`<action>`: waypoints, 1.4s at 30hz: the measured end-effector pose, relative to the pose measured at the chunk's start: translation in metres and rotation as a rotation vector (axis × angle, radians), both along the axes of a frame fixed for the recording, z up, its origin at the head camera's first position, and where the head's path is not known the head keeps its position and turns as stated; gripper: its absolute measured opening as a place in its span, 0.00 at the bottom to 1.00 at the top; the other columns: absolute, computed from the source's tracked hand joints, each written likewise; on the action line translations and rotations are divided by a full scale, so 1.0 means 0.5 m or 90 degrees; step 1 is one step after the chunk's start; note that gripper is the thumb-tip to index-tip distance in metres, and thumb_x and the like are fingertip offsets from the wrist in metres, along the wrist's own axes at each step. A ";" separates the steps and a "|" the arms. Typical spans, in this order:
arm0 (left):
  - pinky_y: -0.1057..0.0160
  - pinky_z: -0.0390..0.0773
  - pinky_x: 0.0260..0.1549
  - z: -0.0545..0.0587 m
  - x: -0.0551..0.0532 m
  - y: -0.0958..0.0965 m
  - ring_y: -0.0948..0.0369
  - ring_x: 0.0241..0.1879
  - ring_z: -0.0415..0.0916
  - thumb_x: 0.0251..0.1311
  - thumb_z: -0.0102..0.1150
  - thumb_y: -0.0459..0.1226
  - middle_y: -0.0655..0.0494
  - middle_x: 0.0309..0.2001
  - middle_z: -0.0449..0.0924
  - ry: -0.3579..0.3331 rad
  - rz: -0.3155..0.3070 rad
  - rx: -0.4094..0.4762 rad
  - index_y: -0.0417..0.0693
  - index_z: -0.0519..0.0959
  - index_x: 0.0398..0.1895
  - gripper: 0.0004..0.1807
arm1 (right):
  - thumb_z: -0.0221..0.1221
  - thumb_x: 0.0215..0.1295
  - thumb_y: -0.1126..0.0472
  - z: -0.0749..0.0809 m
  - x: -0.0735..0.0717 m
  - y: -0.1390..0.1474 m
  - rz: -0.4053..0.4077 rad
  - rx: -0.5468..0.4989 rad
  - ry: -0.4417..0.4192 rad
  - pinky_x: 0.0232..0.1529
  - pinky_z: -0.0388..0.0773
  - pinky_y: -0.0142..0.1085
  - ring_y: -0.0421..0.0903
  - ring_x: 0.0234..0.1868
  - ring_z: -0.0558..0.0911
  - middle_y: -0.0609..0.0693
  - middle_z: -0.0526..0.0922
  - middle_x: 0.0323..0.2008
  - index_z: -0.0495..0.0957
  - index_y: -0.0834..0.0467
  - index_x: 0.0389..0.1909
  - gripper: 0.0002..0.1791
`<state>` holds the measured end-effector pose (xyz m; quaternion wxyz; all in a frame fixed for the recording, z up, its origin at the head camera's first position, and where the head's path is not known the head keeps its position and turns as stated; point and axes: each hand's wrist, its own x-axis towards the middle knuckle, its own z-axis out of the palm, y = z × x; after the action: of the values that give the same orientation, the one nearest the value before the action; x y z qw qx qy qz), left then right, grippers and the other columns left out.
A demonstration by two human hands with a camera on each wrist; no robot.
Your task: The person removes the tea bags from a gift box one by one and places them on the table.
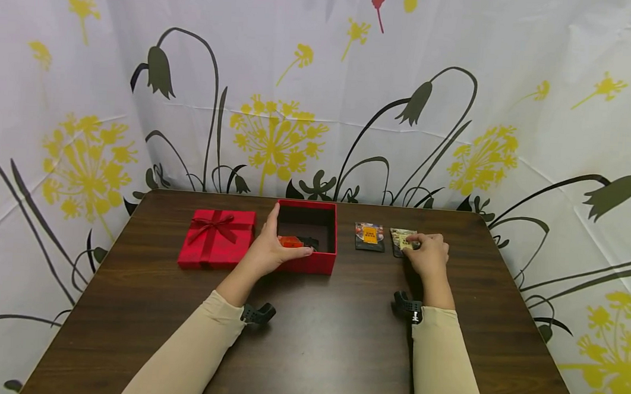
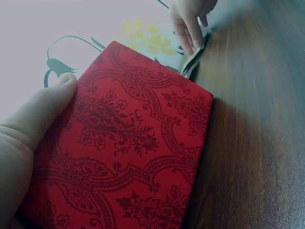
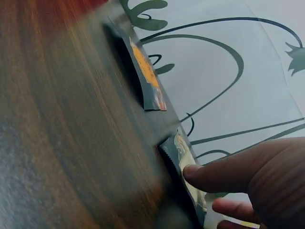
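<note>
My left hand (image 1: pixel 268 245) holds the left side of an open red gift box (image 1: pixel 308 264), its thumb along the front rim. Inside the box lie an orange packet (image 1: pixel 291 242) and something dark, partly hidden by the hand. The left wrist view shows the thumb at the edge of the box's patterned wall (image 2: pixel 138 129). My right hand (image 1: pixel 430 253) pinches the right edge of a small black-and-cream sachet (image 1: pixel 400 240); its thumb lies on the sachet's face (image 3: pixel 187 160) in the right wrist view. A second sachet with an orange label (image 1: pixel 369 236) lies just left of it.
The red box lid (image 1: pixel 201 250), tied with a ribbon bow, lies left of the box. Everything stands toward the back edge of the dark wooden table (image 1: pixel 313 351). A white flowered curtain (image 1: pixel 324 37) hangs directly behind it.
</note>
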<state>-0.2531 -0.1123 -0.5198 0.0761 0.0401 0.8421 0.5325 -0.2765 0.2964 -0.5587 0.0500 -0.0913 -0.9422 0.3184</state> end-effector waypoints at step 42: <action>0.28 0.61 0.78 -0.003 -0.001 -0.003 0.40 0.87 0.45 0.47 0.86 0.62 0.47 0.91 0.39 -0.011 -0.004 -0.006 0.66 0.32 0.91 0.81 | 0.69 0.74 0.63 0.087 0.015 -0.079 0.081 -0.071 0.153 0.67 0.77 0.61 0.66 0.62 0.82 0.64 0.83 0.56 0.85 0.63 0.56 0.14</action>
<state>-0.2537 -0.1138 -0.5211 0.0849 0.0376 0.8439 0.5284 -0.2687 0.2567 -0.5153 0.1367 0.0046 -0.9143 0.3812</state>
